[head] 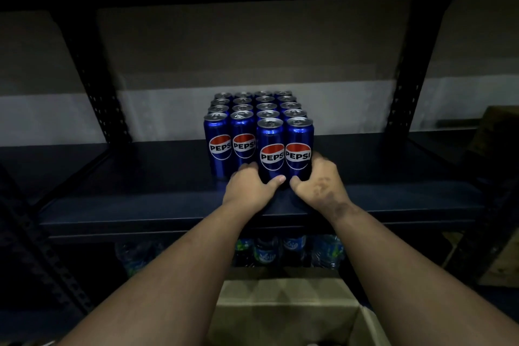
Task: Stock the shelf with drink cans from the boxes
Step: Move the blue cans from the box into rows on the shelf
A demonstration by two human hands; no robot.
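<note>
Dim, murky, wide-angle edge distortion.

Head view, close, facing dim shelf (pixel 168 177), angled slightly down, seemingly

Below the shelf deck, at about 6 o'clock, bottles (pixel 265 254) with blue and green labels stand in a row on a lower level, dim and partly hidden in shadow; more of them (pixel 132 257) show toward 7 o'clock. Two perforated dark uprights slant up from the deck, one (pixel 95 84) at 10 o'clock and one (pixel 405 84) at 2 o'clock. A third upright (pixel 42 255) runs down toward 8 o'clock. Behind them the wall (pixel 252 64) is brownish above and pale grey lower down. At 3 to 4 o'clock, at the right edge, a brown board (pixel 497 264) stands, its shape hard to make out.
</note>
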